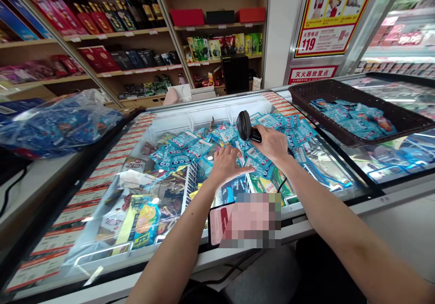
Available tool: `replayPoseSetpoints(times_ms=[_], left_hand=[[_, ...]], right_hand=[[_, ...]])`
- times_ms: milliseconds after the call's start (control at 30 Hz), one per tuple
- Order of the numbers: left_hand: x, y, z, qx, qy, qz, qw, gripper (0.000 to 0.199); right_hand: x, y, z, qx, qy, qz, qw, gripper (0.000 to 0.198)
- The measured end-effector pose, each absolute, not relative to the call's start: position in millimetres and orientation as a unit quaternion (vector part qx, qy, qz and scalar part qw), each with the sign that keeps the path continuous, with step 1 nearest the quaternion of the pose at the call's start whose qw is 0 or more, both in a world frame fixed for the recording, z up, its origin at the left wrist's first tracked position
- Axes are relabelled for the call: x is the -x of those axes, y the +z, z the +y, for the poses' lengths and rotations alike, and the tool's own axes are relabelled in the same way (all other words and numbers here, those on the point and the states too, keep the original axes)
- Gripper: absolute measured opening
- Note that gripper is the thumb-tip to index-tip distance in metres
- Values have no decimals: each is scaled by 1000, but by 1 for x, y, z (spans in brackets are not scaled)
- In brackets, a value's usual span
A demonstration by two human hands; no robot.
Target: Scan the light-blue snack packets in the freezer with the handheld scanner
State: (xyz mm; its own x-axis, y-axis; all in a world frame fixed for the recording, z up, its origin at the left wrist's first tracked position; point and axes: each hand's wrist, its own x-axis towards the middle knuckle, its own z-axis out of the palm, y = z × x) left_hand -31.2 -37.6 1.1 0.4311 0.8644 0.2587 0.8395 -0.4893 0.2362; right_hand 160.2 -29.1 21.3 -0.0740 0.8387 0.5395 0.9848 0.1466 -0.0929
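My right hand (273, 144) is closed around the handle of a black barcode scanner (244, 125), its head raised and turned to the left. My left hand (226, 163) has its fingers apart and thumb stretched out, over the small blue packets (180, 152) spread across the glass top of a chest freezer. Whether its fingertips touch a packet I cannot tell. More blue packets (301, 132) lie beyond and to the right of the scanner. A phone (215, 227) rests at the freezer's front edge between my forearms, much of it blurred out.
On the right stands a dark brown basket (406, 120) with blue packets in it. A clear plastic bag (68, 123) full of blue packs sits on the left. Ice cream packs (146, 224) show through the glass. Stocked shelves (129, 70) stand behind. A black cable (281, 185) hangs near my right forearm.
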Motion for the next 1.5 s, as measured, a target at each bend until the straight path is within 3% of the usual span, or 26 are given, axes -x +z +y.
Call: replayPoseSetpoints(times_ms=[233,333,500,933,1233,1500], left_hand=[[57,-5,-17,-844,235,476,74,30],[58,-6,-19,-826,246,502,68,39],[55,-5,-25,-833,208,510,54,70],[68,-7,-14,-783,314,513,157,93],[89,-6,-1,-719,385,560,146,90],[97,-7,4,-699,416,572,108,60]], right_hand=[[-160,19,-27,629,-157,-716,259,40],[-160,19,-27,630,-158,-715,256,40],[-160,19,-29,626,-162,-722,247,41],[-158,19,-29,626,-159,-727,233,43],[-157,21,-31,629,-154,-726,229,43],[-157,23,-32,618,-149,-734,237,41]])
